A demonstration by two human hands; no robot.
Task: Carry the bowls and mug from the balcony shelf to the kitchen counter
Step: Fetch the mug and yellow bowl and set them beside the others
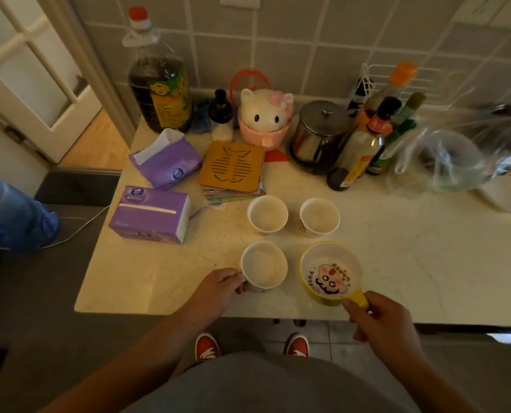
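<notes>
A white mug (264,266) stands near the front edge of the pale kitchen counter (412,263). My left hand (218,286) grips its handle on the left side. To its right sits a yellow bowl (331,271) with a cartoon face inside and a yellow handle. My right hand (380,320) pinches that handle. Both rest on the counter. Behind them stand two more white bowls, one (267,214) on the left and one (319,216) on the right, both empty and upright.
Two purple tissue packs (151,214) lie at the left. A wooden trivet (231,167) on coasters, a cat-shaped jar (264,119), an oil jug (159,81), a steel pot (318,134), sauce bottles (364,144) and a plastic bag (444,159) crowd the back.
</notes>
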